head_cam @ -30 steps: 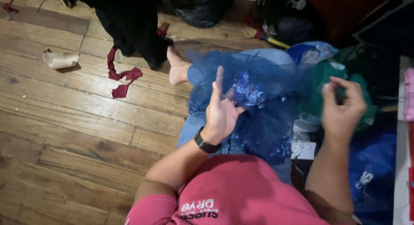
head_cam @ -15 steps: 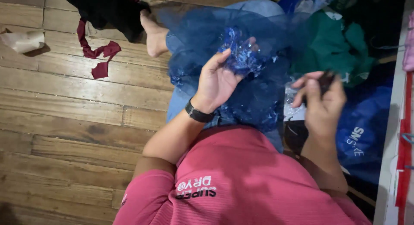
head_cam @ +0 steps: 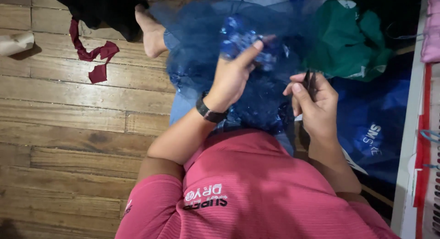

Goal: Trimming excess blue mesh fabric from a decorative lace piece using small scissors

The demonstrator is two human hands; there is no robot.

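Observation:
A blue sequined mesh fabric [head_cam: 201, 46] lies over my lap. My left hand [head_cam: 233, 74], with a black watch [head_cam: 209, 113] on its wrist, grips a bunched, shiny part of that fabric [head_cam: 238, 37] between thumb and fingers. My right hand [head_cam: 317, 106] is just to the right of the fabric and pinches a thin dark tool [head_cam: 309, 81] upright; I cannot tell what kind of tool it is. I wear a pink shirt [head_cam: 256, 188].
A wooden floor [head_cam: 68, 129] fills the left. On it lie a dark red cloth strip [head_cam: 95, 56], a black cloth [head_cam: 101, 5] and a beige scrap [head_cam: 16, 42]. A bare foot [head_cam: 151, 33] shows. A green cloth [head_cam: 348, 37], a blue bag [head_cam: 380, 124] and a white edge [head_cam: 410, 143] are at the right.
My left hand went from open fingers to gripping the bunched sequined fabric. My right hand came lower and closer to the fabric, still pinching the dark tool.

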